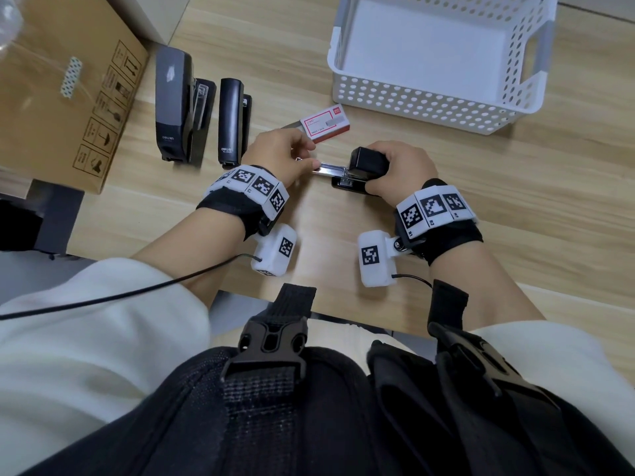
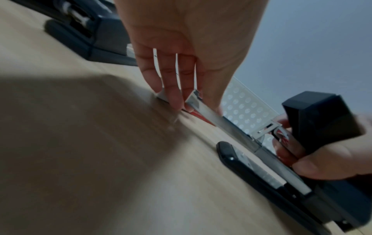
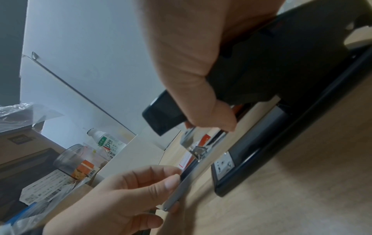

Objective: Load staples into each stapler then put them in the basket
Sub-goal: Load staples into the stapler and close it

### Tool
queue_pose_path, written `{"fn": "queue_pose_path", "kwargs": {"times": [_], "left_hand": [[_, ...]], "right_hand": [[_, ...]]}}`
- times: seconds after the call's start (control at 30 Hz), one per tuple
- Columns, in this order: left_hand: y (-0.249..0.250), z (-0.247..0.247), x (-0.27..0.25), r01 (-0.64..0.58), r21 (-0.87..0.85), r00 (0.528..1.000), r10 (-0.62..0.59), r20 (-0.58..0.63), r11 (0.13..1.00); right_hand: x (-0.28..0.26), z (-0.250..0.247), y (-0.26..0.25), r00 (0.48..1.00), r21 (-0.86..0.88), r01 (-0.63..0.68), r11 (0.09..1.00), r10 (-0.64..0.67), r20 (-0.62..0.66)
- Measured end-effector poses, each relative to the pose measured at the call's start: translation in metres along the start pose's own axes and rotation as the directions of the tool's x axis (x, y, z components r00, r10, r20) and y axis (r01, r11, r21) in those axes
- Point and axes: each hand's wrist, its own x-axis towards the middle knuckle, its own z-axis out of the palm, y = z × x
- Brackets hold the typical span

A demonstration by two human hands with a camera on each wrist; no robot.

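A small black stapler (image 1: 360, 163) lies on the wooden table with its top lifted. My right hand (image 1: 395, 170) grips it from the right, fingers curled round the body (image 3: 271, 63). A silvery metal rail (image 1: 330, 167) sticks out leftward from its front. My left hand (image 1: 311, 159) pinches the rail's far end between thumb and fingers (image 2: 175, 89). The rail (image 2: 211, 116) slopes down to the stapler's base (image 2: 251, 167). A red and white staple box (image 1: 324, 123) lies just beyond my left hand. The white perforated basket (image 1: 412, 108) stands at the back right and holds nothing.
Two more black staplers lie at the back left, a large one (image 1: 173, 104) and a slimmer one (image 1: 232, 121). A cardboard box (image 1: 51, 97) fills the left edge. In the right wrist view a water bottle (image 3: 106, 141) and a jar (image 3: 70, 157) stand beyond it.
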Motion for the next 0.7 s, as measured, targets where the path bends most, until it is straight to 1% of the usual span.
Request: {"fn": "queue_pose_path", "kwargs": {"times": [0.23,0.33,0.4,0.5,0.57,0.63,0.7], "left_hand": [[0.004,-0.018,0.014,-0.036,0.145,0.998,0.027,0.063,0.989],[0.003,-0.019,0.015,-0.032,0.160,0.997,0.020,0.074,0.987],[0.002,-0.022,0.015,-0.041,0.128,0.999,0.036,0.041,0.991],[0.000,-0.029,0.017,-0.049,0.071,0.996,0.054,-0.070,0.996],[0.000,-0.033,0.021,-0.042,0.089,0.990,0.053,-0.127,0.995],[0.000,-0.035,0.025,-0.029,0.134,0.990,0.047,-0.134,0.991],[0.000,-0.035,0.029,-0.007,0.196,0.993,0.029,-0.111,0.981]], "right_hand": [[0.000,0.000,0.000,1.000,0.007,-0.001,1.000,0.001,0.004],[0.000,0.000,0.000,1.000,0.006,-0.002,1.000,0.002,0.006],[0.000,0.000,0.000,1.000,-0.002,0.002,1.000,-0.002,0.010],[0.001,-0.001,0.001,1.000,-0.006,0.003,1.000,-0.003,0.012],[0.000,-0.001,0.000,1.000,-0.005,0.000,1.000,0.001,0.011],[0.000,-0.001,0.000,1.000,-0.013,-0.001,1.000,0.001,0.011],[0.000,-0.001,0.000,1.000,-0.018,0.001,1.000,-0.001,0.009]]}}
